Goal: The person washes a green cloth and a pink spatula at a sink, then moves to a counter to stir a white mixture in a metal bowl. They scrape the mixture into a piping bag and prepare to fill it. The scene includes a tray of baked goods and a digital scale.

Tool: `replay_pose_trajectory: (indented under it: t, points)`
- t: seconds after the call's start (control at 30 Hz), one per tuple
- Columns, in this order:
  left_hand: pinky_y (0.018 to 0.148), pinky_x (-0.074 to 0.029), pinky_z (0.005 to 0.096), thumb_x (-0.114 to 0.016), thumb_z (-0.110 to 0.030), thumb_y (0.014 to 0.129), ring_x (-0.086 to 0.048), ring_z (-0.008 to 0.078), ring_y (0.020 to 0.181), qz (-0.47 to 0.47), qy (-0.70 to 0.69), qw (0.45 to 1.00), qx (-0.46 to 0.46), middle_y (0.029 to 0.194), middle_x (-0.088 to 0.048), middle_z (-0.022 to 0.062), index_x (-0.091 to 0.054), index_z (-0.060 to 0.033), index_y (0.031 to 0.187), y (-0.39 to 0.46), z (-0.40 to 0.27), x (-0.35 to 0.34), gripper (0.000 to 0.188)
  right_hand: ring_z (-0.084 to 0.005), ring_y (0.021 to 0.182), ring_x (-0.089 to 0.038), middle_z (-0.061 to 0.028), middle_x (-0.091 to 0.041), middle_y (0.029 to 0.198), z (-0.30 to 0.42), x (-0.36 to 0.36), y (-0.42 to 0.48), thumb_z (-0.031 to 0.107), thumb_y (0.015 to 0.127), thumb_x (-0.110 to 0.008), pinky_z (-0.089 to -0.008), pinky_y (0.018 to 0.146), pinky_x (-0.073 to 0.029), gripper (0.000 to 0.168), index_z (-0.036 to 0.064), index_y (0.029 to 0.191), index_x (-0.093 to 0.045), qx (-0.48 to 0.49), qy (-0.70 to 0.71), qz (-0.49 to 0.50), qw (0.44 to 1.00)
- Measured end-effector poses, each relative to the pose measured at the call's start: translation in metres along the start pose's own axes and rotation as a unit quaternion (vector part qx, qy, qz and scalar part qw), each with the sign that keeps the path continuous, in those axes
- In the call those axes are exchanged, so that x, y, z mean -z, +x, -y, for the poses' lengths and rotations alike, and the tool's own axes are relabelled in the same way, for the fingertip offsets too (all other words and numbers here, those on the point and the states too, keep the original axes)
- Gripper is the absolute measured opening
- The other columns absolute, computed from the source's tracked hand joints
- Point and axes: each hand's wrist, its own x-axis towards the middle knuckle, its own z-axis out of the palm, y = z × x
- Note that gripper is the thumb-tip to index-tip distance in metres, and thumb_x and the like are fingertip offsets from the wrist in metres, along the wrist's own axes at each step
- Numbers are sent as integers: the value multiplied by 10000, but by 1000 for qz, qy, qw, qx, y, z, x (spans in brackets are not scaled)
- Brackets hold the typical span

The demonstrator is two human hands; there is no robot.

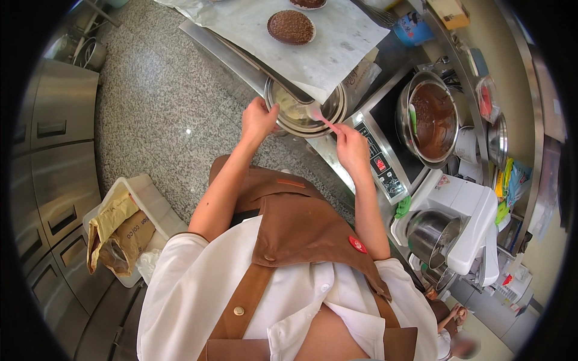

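Note:
My left hand grips the near left rim of a stainless steel bowl. Pale yellowish stuff lies in the bowl, which seems to sit inside or on a second metal rim. With my right hand I hold a pink-handled spatula, its translucent head inside the bowl. A baking tray lined with white parchment paper overhangs the bowl and hides its far part. On the paper rests an oval, chocolate-coated cake in a paper cup, with another chocolate piece partly cut off by the frame.
Right of me, a metal bowl of melted chocolate with a green-handled spatula stands on an induction cooker. A white stand mixer is nearer. Paper bags fill a white bin at left. Another person is at lower right.

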Motion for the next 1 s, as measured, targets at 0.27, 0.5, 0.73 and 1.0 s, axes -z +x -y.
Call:
replay_pose_trajectory:
  t: [0.27, 0.5, 0.73, 1.0]
  points:
    - [727, -536, 419, -658, -214, 720, -684, 346, 748, -47, 113, 992, 9, 803, -682, 212, -619, 14, 897, 13, 7, -8, 292, -313, 844, -674, -178, -692, 916, -5, -30, 25, 181, 940, -518, -374, 768, -505, 257, 52, 1098, -674, 16, 190, 20, 982]
    - [801, -507, 468, -672, -228, 699, -645, 419, 866, -54, 101, 993, 0, 878, -671, 247, -622, 11, 950, 5, -2, -9, 350, -333, 829, -608, -184, -629, 934, 7, -32, 29, 138, 929, -519, -393, 793, -485, 280, 145, 1163, -673, 122, 104, 31, 987]
    - [794, -511, 476, -681, -232, 716, -642, 425, 870, -52, 111, 992, 7, 886, -664, 262, -612, 23, 954, -1, -8, -6, 356, -246, 871, -654, -150, -690, 967, 3, -3, 21, 149, 938, -528, -312, 797, -484, 264, 69, 1148, -668, 94, 102, 105, 985]
    - [788, -513, 486, -658, -227, 749, -637, 424, 894, -50, 119, 992, 11, 911, -666, 244, -610, 9, 985, 1, -3, -4, 338, -322, 924, -635, -185, -671, 1030, 17, -34, 33, 157, 954, -508, -348, 813, -488, 266, 79, 1154, -664, 123, 88, -32, 988]
